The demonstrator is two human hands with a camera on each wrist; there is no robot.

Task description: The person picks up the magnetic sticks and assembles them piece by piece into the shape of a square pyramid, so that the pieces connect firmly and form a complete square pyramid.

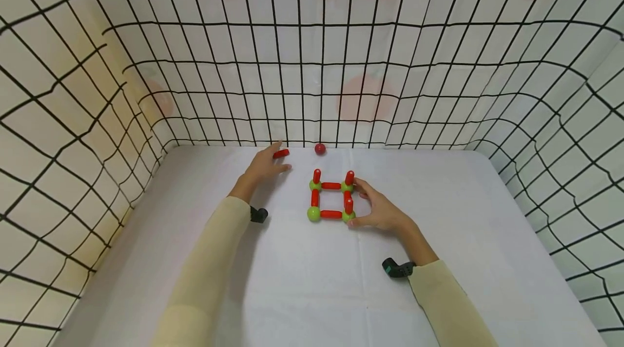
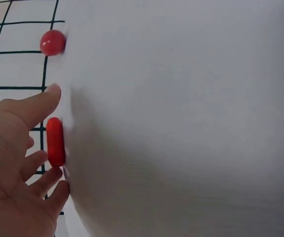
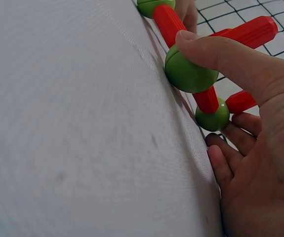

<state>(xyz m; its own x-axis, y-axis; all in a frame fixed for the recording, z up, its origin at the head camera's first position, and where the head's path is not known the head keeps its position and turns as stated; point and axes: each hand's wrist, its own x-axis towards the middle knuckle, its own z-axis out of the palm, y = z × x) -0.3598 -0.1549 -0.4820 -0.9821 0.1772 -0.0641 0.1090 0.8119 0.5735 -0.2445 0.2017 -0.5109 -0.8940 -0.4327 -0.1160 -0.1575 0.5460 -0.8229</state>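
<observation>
A square of green balls [image 1: 314, 214] joined by red rods [image 1: 331, 214] lies on the white cloth in the head view. Red rods stand upright on three corners; the front-left ball has none. My right hand [image 1: 382, 213] grips the square's right side, its thumb [image 3: 201, 49] on the near green ball [image 3: 189, 71] and fingers by the far one [image 3: 212, 116]. Farther back, my left hand [image 1: 263, 167] reaches around a loose red rod [image 2: 55, 142]. In the left wrist view its thumb stands apart from the rod, and the other fingers are spread beside and below it.
A red ball [image 1: 319, 149] sits at the back edge of the cloth, right of the loose rod. Black wire grid [image 1: 312, 65] walls stand behind and along both sides of the white-covered surface [image 1: 312, 282]. Each wrist wears a small black camera [image 1: 397, 268].
</observation>
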